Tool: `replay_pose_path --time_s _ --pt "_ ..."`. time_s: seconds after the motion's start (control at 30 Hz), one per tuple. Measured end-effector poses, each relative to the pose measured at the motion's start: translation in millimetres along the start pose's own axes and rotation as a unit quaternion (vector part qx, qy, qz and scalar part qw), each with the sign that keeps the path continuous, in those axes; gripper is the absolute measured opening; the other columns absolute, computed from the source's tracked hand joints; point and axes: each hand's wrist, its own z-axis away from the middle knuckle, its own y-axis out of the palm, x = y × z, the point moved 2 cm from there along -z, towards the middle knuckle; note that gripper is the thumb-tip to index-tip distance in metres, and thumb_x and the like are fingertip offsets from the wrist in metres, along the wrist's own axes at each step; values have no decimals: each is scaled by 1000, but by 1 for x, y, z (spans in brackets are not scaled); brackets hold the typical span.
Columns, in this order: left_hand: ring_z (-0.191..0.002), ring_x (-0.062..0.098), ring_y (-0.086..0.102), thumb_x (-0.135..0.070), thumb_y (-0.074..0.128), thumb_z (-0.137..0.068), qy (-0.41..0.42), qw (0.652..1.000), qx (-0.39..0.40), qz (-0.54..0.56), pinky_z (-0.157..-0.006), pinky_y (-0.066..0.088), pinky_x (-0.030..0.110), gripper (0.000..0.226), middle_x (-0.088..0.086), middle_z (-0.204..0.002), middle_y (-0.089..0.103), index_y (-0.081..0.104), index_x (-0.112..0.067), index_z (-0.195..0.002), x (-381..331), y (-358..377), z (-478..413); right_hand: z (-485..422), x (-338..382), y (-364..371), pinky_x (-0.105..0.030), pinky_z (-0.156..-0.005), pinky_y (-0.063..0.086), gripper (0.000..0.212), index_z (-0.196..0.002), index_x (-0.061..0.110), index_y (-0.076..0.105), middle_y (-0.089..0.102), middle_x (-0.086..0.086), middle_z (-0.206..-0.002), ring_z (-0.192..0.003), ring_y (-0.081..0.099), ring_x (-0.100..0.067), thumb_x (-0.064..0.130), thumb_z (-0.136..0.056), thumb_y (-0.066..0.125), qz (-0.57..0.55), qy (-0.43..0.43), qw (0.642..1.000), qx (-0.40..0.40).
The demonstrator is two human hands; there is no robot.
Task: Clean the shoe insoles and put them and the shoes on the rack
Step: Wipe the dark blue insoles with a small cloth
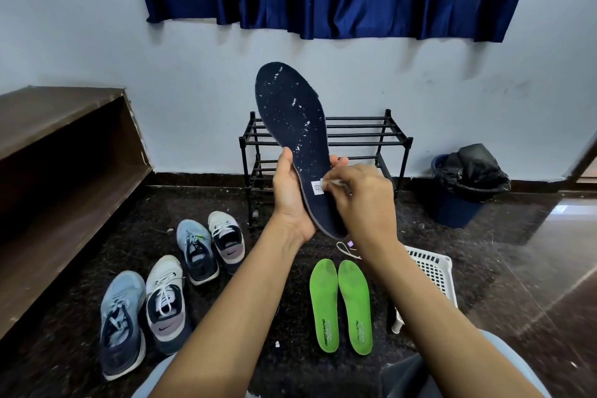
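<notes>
Dark floor (135, 236), navy insole (290, 113) heel in left grip (290, 194)

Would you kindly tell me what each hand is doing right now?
Left hand: grips the navy insole.
Right hand: pinches a small white thing against it.

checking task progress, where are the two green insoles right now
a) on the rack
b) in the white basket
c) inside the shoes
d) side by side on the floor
d: the green insoles lie side by side on the dark floor, next to the white basket and not on the rack.
</notes>
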Motion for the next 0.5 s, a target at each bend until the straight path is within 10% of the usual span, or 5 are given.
replay_pose_path --time_s 0.33,0.5 --pt "-90 30 69 -70 25 -94 10 999 -36 14 -81 54 47 73 12 -85 62 61 -6 -96 -8 -10 -8 14 7 5 -39 -76 52 22 -88 20 75 72 -7 -84 -80 66 -29 4 -76 65 -36 6 990 135" --pt "-76 22 69 -79 15 -89 -42 998 -22 -35 -68 56 30 87 14 -88 67 62 -5 -91 -5 -6 -5 8 9 2 -31 -71 47 15 -83 13 73 70 -5 -81 -75 64 -27 4 -73 65 -46 -47 998 25"
